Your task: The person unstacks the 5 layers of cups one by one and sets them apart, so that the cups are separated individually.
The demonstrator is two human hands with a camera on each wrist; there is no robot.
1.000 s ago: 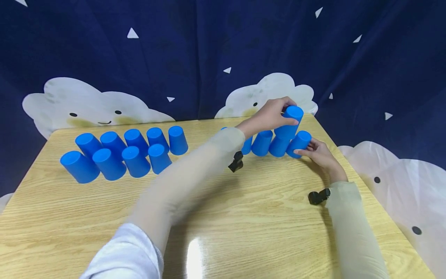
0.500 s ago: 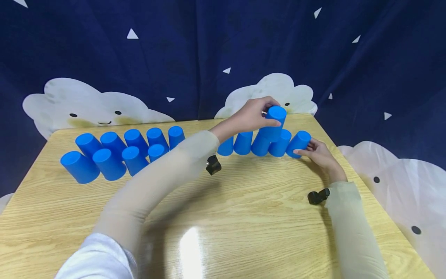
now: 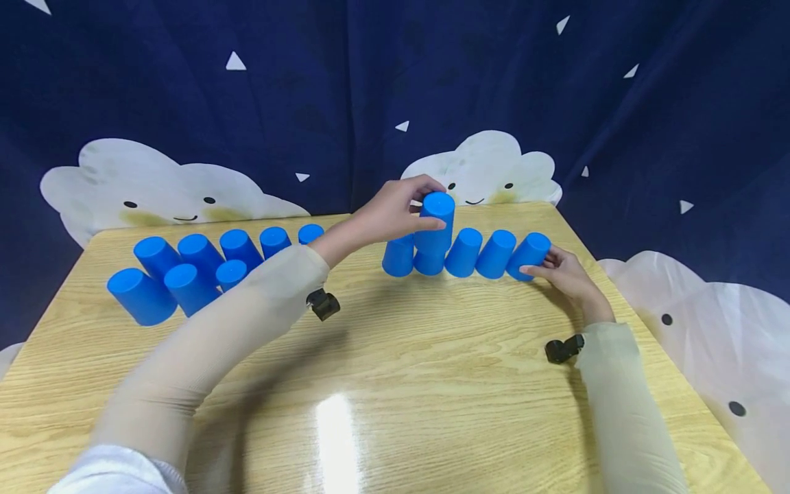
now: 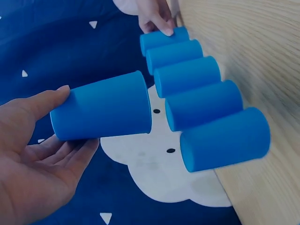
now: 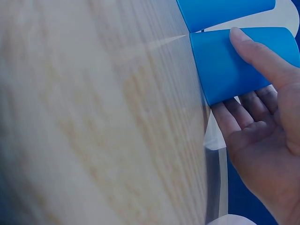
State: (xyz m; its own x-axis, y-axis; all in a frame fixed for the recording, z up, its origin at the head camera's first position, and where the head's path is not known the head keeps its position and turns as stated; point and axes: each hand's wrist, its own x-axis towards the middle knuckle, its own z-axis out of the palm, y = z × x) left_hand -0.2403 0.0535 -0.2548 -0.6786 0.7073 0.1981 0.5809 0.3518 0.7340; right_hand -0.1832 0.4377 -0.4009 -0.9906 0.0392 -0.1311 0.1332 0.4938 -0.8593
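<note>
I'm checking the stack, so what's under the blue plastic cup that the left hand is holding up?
Under the raised blue plastic cup in the left hand stands a row of five upside-down blue cups on the wooden table. Whether it touches them is unclear.

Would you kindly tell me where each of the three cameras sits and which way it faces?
Head: worn high, looking forward and down over the table; both sleeved arms show, left hand gripping a raised cup.
Left wrist: beside the left hand, looking along the row of cups toward the backdrop.
Right wrist: low at the table edge; right hand touching the end cup.
Shared: head and left wrist both show the raised cup and the row.
</note>
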